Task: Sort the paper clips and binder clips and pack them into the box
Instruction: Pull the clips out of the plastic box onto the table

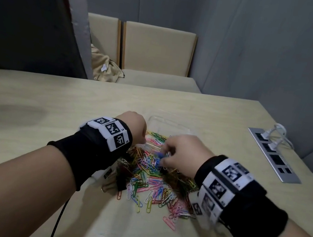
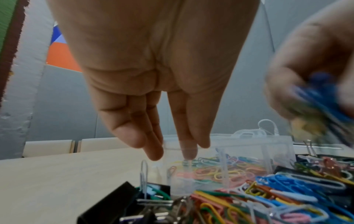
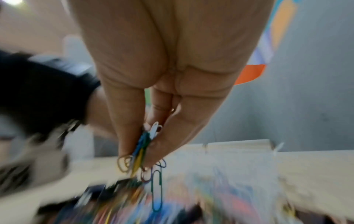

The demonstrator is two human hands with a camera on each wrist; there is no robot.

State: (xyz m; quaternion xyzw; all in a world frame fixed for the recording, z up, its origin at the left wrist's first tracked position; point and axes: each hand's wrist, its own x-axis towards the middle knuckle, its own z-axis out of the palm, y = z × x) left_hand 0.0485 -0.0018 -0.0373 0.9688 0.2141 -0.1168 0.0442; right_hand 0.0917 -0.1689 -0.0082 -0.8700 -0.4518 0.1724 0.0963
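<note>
Holding a small bunch of paper clips (image 3: pixel 142 145), the right hand (image 1: pixel 183 155) pinches them between thumb and fingers above the loose pile; blue, yellow, green and white clips show in the bunch, and a few dangle below the fingertips. The right wrist view is heavily blurred below the hand.

Loose pile of coloured paper clips (image 1: pixel 154 179) spread on the table (image 1: pixel 28 118), directly under and between both hands. Black binder clips (image 1: pixel 121 176) lie at the pile's left edge, close under the left wrist; the left wrist view shows more of them mixed in, with silver wire handles. A rose-gold binder clip (image 2: pixel 330 166) sits toward the far right of that view.

Clear plastic box (image 1: pixel 171 124) stands just beyond the pile, touching or nearly touching its far edge. Coloured clips already lie in it, seen through the wall in the left wrist view; an inner divider is visible there, but which compartment holds what I cannot tell.

Left hand (image 1: pixel 133 126) hangs over the box's near left corner, fingers (image 2: pixel 153 151) straight and pointing down, close together, nothing gripped. One fingertip is inside the box rim.

Both wrists carry black bands with printed square markers. A socket strip (image 1: pixel 274 155) is set into the table at right, with white plugs in it. Two beige chairs (image 1: pixel 158 51) stand beyond the far edge.
</note>
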